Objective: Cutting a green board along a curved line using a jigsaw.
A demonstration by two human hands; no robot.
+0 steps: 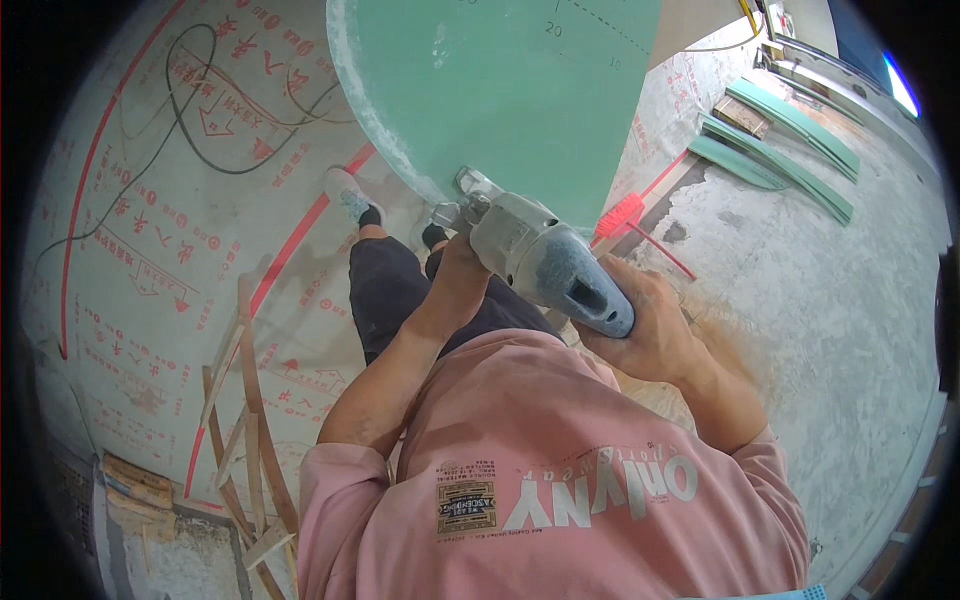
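A long-bodied grey-and-blue power tool [545, 260], coated in dust, slants across in front of me. Its metal head lies against the curved, chalky edge of a large green board [490, 90] with a few pencil marks. My left hand [460, 275] is closed around the front of the body, just behind the head, with its fingers mostly hidden underneath. The rear end of the same tool is gripped by my right hand [650, 315]. What touches the board under the head is hidden, so I cannot tell what kind of tool it is.
Printed protective sheeting [150, 300] with red tape covers the floor at left, where a dark cable [190, 140] loops. Wooden strips [250, 430] stand lower left. A red brush [620, 215] is beside the board; green offcut strips [775, 165] lie on bare concrete at right.
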